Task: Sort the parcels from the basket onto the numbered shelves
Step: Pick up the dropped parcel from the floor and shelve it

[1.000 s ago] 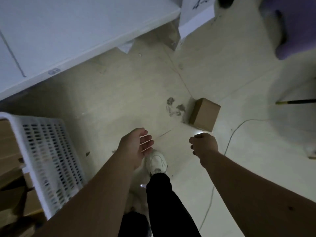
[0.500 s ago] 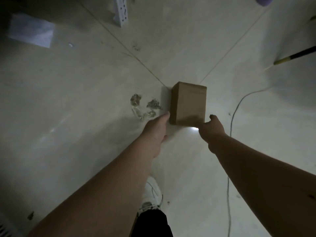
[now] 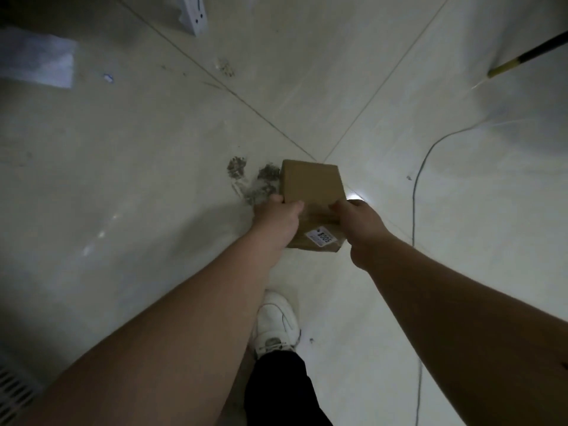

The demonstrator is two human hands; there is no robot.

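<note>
A small brown cardboard parcel is tilted up off the pale tiled floor, held between both hands. My left hand grips its left side, thumb on top. My right hand grips its right side, thumb on top as well. A white label with printed digits shows on the parcel's near face, between my wrists. Only a corner of the white slotted basket shows at the bottom left. No numbered shelf is in view.
A dark scuff stain marks the floor left of the parcel. A thin cable runs along the right. A black and yellow pole lies at top right. A white shelf leg stands at top. My white shoe is below.
Both hands moved from touching the parcel's near corners to gripping its sides. The parcel has been tipped toward me, so its labelled face now shows.
</note>
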